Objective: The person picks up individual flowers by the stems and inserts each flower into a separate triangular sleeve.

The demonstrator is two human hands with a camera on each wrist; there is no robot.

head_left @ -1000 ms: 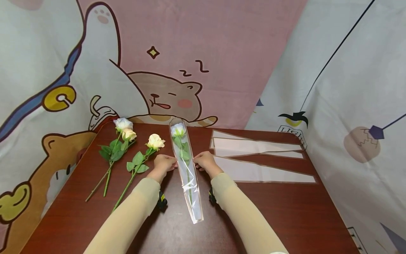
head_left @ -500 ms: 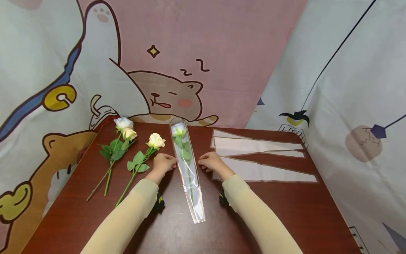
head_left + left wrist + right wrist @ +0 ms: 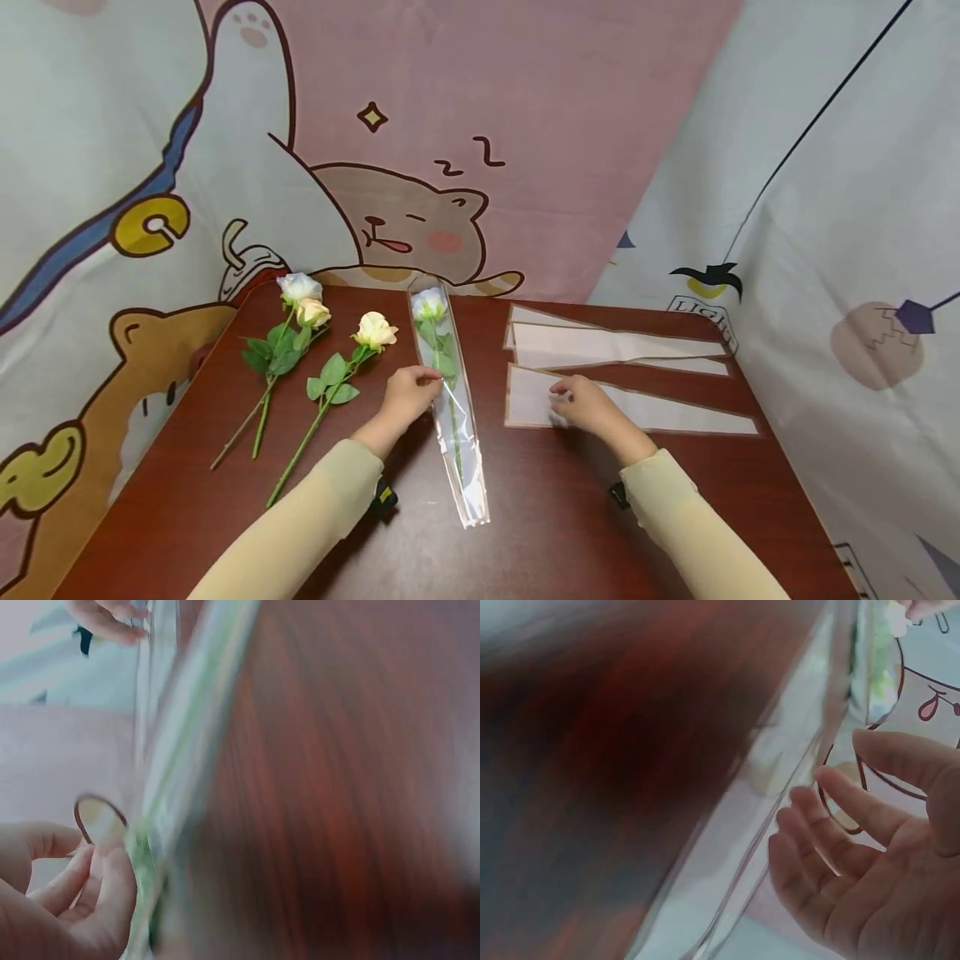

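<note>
A white rose [image 3: 429,305] with a green stem lies inside a long clear flower sleeve [image 3: 467,450] in the middle of the table. My left hand [image 3: 408,393] is over the sleeve's left edge, fingertips overlapping the plastic in the head view. In the left wrist view its thumb and fingers [image 3: 112,892] are loosely bent, with nothing seen between them. Over the left end of the nearest flat sleeve [image 3: 675,414], at the right, hovers my right hand [image 3: 588,406]. Its fingers are relaxed and spread from the thumb, holding nothing in the right wrist view [image 3: 855,840].
To the left lie a cream rose [image 3: 374,331], a pale blue-white rose [image 3: 299,287] and a peach rose [image 3: 312,313], all with leafy stems. More flat sleeves [image 3: 570,343] overlap at the back right. Printed cloth [image 3: 555,150] hangs behind the brown table [image 3: 547,533].
My right hand has moved away from the sleeved rose, rightward to over the nearest flat sleeve. The left hand has shifted slightly right, onto the filled sleeve's edge.
</note>
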